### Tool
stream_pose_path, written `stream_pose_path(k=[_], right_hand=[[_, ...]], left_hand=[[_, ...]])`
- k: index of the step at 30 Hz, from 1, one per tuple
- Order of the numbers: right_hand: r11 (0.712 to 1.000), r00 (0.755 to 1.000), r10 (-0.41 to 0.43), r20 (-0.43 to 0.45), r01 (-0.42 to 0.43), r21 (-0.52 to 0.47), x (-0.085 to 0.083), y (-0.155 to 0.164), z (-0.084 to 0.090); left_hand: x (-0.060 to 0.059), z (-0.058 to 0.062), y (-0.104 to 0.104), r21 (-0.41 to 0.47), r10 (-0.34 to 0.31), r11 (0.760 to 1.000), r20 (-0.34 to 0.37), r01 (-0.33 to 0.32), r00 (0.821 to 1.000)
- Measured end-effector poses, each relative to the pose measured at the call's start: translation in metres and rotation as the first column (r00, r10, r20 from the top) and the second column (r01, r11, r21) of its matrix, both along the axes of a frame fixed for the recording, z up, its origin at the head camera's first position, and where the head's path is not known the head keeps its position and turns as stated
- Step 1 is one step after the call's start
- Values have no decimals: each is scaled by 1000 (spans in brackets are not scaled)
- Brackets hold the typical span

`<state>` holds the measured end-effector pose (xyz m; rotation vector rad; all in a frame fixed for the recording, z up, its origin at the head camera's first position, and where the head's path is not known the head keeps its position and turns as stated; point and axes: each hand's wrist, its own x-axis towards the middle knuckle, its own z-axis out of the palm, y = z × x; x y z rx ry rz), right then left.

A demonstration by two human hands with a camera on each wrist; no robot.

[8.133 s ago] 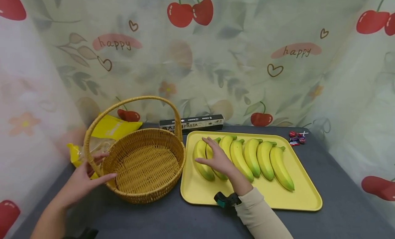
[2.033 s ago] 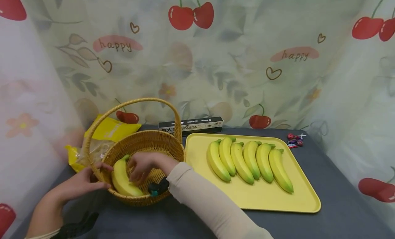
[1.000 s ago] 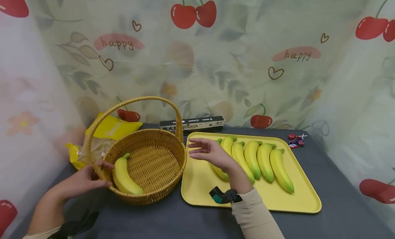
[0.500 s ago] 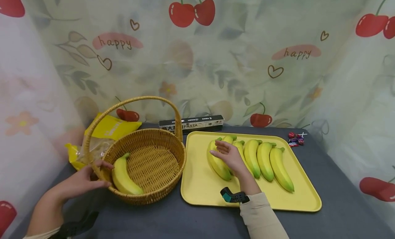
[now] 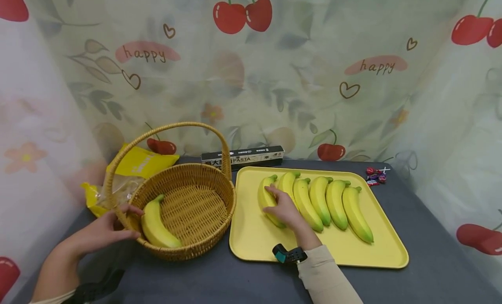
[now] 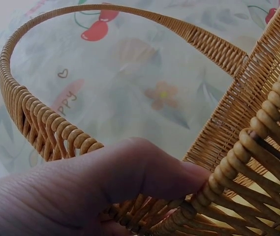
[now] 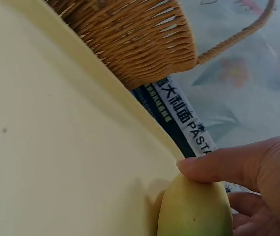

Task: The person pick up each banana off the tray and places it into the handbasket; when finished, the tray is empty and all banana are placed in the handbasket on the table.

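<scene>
My left hand (image 5: 103,227) grips the wicker basket (image 5: 225,223) at its left side, by the foot of the arched handle. In the left wrist view the thumb (image 6: 144,169) lies over the woven rim. One yellow banana (image 5: 156,223) lies inside the basket, along its left wall. My right hand (image 5: 287,211) holds the leftmost banana (image 5: 264,197) on the yellow tray (image 5: 259,247). The right wrist view has the thumb on one side of that banana (image 7: 194,211) and the fingers on the other. Several more bananas (image 5: 357,214) lie in a row to its right.
Behind the basket rests a yellow bag (image 5: 143,164) with a transparent part. A black-and-white pasta box (image 5: 255,158) stands along the back, next to the tray. Small wrapped sweets (image 5: 376,176) lie at the back right of the dark tabletop (image 5: 219,280).
One banana went from the tray into the basket. My right hand then came back to the tray and took hold of the leftmost banana, shifting it slightly left. My left hand stayed on the basket.
</scene>
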<state>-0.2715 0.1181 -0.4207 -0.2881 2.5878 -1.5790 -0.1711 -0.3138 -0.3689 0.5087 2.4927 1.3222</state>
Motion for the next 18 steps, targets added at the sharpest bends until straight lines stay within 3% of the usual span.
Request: stream_pose_path(k=[8,18], right_hand=[[996,998,61,-23,-59,69,0,-6,-9],[985,999,42,-35,-35,167,3,-7,-14]], left_hand=[[0,2,1,-46,45,998,-24,-47,999],[-1,1,1,-36,12,999,-25,-13,1000]])
